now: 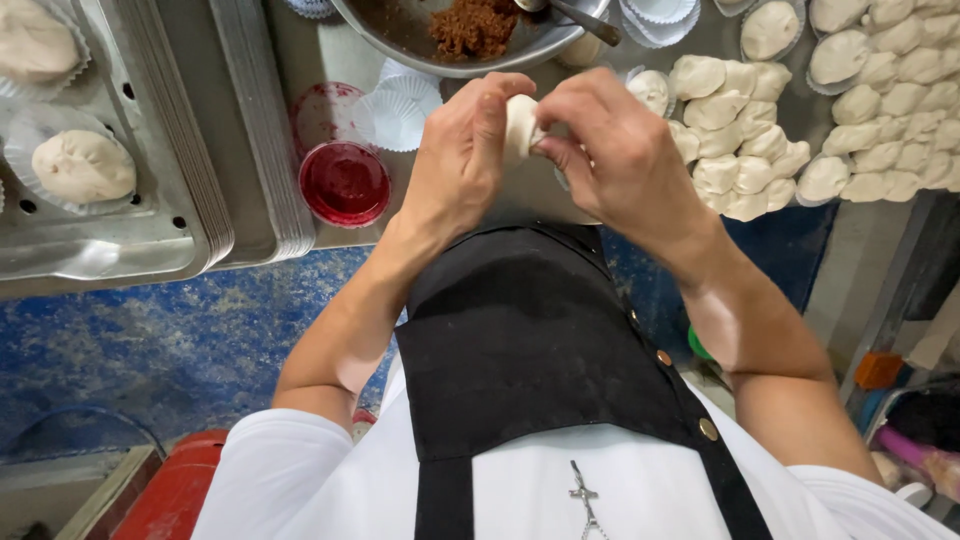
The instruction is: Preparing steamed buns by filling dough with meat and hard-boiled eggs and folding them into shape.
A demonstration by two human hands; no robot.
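Above the counter's near edge, your left hand and right hand both pinch the dough ball, held between them, closer to left palm.

Steel table below grips: bowl ahead, red cup and paper liners left, trays far left, dough pieces right.

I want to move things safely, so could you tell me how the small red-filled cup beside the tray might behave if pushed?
The red cup looks shallow and wide, so it probably slides rather than tips. Its red contents look wet and might slosh or smear. It sits near the table edge, so a hard push could send it off.
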